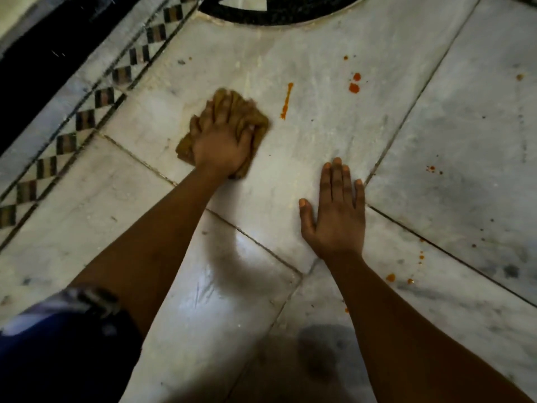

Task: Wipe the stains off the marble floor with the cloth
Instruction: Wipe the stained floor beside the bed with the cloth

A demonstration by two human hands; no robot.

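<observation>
A crumpled mustard-brown cloth (255, 119) lies on the white marble floor (319, 126), and my left hand (222, 141) presses down on it with fingers spread over the folds. My right hand (337, 210) rests flat on the marble with straight fingers, to the right of the cloth and nearer to me. An orange streak stain (287, 100) runs just right of the cloth. Two round orange-red spots (354, 84) sit further right. Smaller orange drops (390, 277) lie beside my right forearm, and tiny specks (432, 169) dot the right slab.
A checkered inlay border (87, 117) runs diagonally at the left, with a dark area beyond it. A black curved inlay (279, 13) arcs along the top. Dark joints split the slabs. My blue-clad knee (52, 350) fills the bottom left.
</observation>
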